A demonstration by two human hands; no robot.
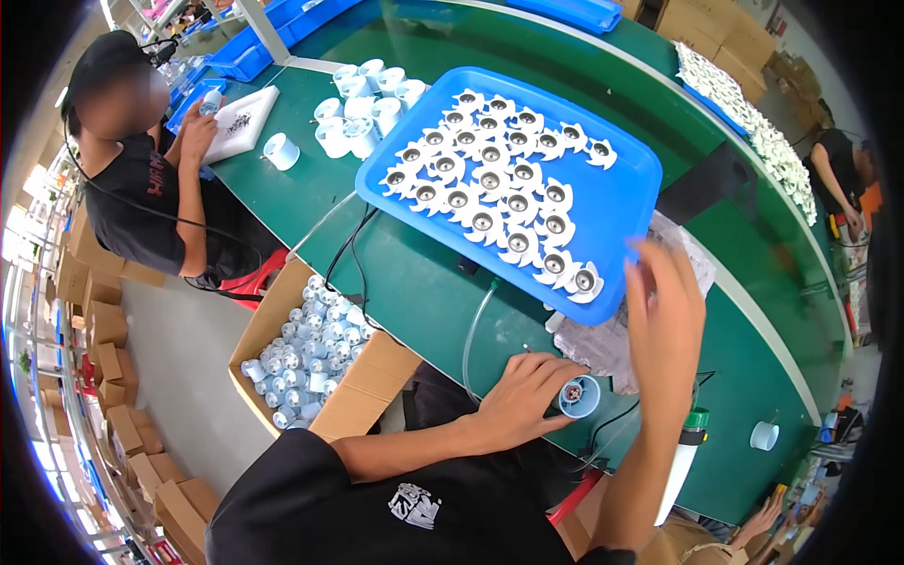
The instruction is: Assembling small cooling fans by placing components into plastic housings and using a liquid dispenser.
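Note:
My left hand (524, 397) is closed around a light-blue plastic cup-shaped housing (588, 407), its round mouth turned up and small metal parts visible inside. My right hand (667, 311) is raised over the near right corner of a blue tray (617, 202), fingers stretched upward and apart, with nothing visible in them. Rows of white fan impellers (490, 179) with metal hubs lie in that tray. Below my right hand, beside the forearm, stands a white and green cylindrical tool (686, 457), possibly a powered screwdriver.
A cardboard box (372, 386) full of light-blue housings sits at the table's left edge. White cups (361, 132) cluster beyond the tray. Across the left side, a co-worker (141, 179) handles a part over a white block (240, 122). One housing (765, 435) stands at right. Cables cross the green table.

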